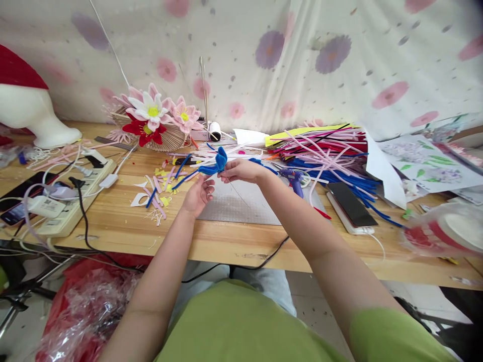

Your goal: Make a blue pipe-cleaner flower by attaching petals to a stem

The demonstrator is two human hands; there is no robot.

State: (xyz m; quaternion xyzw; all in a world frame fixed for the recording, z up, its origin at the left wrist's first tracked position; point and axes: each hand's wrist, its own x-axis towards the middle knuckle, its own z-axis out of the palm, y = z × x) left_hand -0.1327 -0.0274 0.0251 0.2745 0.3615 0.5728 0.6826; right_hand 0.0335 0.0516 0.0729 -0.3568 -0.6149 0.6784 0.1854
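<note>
Above a grey cutting mat (241, 203), both hands are closed on a blue pipe-cleaner flower (221, 159) with fuzzy folded petals. My right hand (243, 171) pinches it from the right near its base. From that pinch a thin wire (238, 193) slants down over the mat. On the flower's near left side, my left hand (199, 195) grips the lower petal between thumb and fingertips, the other fingers loosely curled. A loose blue pipe-cleaner end sticks out to the left, past the left hand. Part of the flower's base is hidden behind fingers.
Pipe-cleaner scraps (160, 188) lie left of the mat. A purple glue gun (295, 180), bundled pipe cleaners (324, 146) and a phone (350, 203) are on the right. Finished flowers (154, 113) stand at the back. A corded power strip (75, 198) occupies the left.
</note>
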